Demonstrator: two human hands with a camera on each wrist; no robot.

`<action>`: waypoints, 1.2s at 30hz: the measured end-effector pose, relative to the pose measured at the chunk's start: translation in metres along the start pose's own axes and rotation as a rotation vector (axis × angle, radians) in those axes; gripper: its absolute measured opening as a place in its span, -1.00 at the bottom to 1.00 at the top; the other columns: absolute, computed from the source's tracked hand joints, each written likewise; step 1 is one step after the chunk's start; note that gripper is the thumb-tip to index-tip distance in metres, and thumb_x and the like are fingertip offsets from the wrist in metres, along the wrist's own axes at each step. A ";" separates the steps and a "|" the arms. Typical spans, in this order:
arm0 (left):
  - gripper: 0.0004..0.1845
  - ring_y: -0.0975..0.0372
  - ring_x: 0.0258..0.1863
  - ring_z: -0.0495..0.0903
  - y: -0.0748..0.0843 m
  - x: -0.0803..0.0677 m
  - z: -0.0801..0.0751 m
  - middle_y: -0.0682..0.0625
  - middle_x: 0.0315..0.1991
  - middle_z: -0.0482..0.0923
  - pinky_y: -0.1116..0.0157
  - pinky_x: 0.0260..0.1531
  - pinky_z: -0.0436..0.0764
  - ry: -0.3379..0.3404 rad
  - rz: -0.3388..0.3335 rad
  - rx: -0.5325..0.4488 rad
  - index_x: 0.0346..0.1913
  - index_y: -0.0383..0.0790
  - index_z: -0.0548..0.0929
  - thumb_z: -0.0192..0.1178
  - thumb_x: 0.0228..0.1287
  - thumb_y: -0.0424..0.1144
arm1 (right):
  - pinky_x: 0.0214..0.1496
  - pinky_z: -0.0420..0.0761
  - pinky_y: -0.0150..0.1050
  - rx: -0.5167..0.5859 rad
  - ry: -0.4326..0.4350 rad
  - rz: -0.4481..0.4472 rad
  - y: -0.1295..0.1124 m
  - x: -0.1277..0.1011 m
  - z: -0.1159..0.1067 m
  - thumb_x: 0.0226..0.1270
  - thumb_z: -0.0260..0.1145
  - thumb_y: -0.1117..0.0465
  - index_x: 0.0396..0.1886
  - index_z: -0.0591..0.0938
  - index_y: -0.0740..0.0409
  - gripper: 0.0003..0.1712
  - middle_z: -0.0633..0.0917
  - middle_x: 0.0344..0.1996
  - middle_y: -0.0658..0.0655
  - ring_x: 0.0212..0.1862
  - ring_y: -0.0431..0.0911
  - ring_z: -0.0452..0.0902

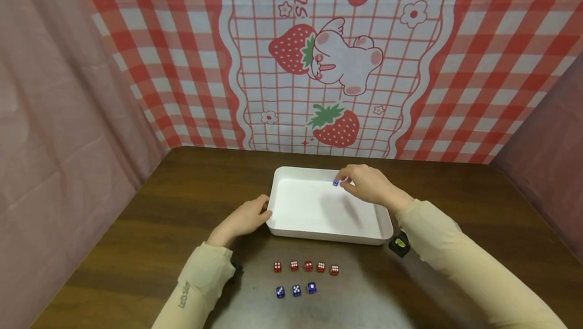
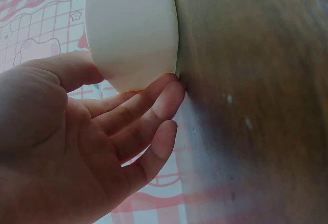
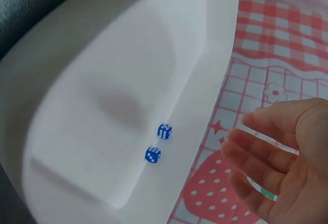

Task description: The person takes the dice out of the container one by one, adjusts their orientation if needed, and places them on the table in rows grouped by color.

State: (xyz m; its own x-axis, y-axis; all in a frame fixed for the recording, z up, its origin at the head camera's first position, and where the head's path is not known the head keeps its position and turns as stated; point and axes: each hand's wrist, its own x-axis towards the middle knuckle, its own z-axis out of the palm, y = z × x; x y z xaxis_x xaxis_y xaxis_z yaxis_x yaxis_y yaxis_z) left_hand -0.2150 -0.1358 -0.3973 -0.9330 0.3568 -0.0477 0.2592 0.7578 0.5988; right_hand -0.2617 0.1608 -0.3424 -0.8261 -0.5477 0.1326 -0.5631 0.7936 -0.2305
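A white rectangular tray (image 1: 319,237) lies on the wooden table. My left hand (image 1: 243,218) holds its left end, thumb at the rim and fingers against the outer wall and bottom edge in the left wrist view. Over the tray's back right part hovers my right hand (image 1: 366,183), fingers loosely bent and nothing between them in the right wrist view. Two blue dice, one nearer the tray's corner (image 3: 152,155) and another beside it (image 3: 164,131), sit inside along the back wall. In the head view, the right fingers partly cover one of them.
In front of the tray, several red dice (image 1: 308,266) form a row, with three blue dice (image 1: 296,290) in a second row nearer me. A checked strawberry cloth (image 1: 319,131) hangs behind the table, and a pink curtain (image 1: 68,141) hangs at the left.
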 end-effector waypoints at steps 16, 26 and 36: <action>-0.78 0.24 -0.47 0.39 -0.001 0.000 0.001 0.00 -0.38 0.48 0.30 -0.41 0.38 0.011 -0.006 0.001 -0.07 -0.27 0.43 0.03 0.27 -0.27 | -0.15 0.53 -0.04 -0.019 -0.065 0.045 0.014 0.012 0.007 0.23 0.18 0.23 -0.08 0.62 0.15 -0.73 0.65 -0.15 0.13 -0.10 0.03 0.56; -0.79 0.23 -0.47 0.39 -0.001 0.000 0.000 0.00 -0.39 0.47 0.30 -0.41 0.37 0.009 -0.006 -0.007 -0.08 -0.28 0.43 0.03 0.27 -0.26 | -0.16 0.53 -0.10 -0.026 -0.076 0.049 0.019 0.025 0.013 0.27 0.14 0.28 -0.10 0.64 0.16 -0.75 0.66 -0.14 0.13 -0.13 -0.02 0.56; -0.77 0.23 -0.45 0.39 -0.001 0.000 0.000 -0.02 -0.37 0.48 0.30 -0.39 0.38 0.001 0.002 0.001 -0.06 -0.30 0.43 0.02 0.28 -0.27 | -0.03 0.49 -0.04 -0.025 -0.159 0.070 0.022 0.036 0.018 0.30 0.02 0.34 -0.05 0.62 0.18 -0.68 0.63 -0.08 0.14 0.04 0.09 0.49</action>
State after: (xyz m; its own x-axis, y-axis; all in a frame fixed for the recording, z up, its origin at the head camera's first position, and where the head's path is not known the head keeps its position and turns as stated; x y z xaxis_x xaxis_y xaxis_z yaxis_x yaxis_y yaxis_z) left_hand -0.2153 -0.1367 -0.3976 -0.9326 0.3580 -0.0459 0.2615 0.7579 0.5977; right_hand -0.3037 0.1538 -0.3598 -0.8510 -0.5239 -0.0372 -0.5059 0.8366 -0.2100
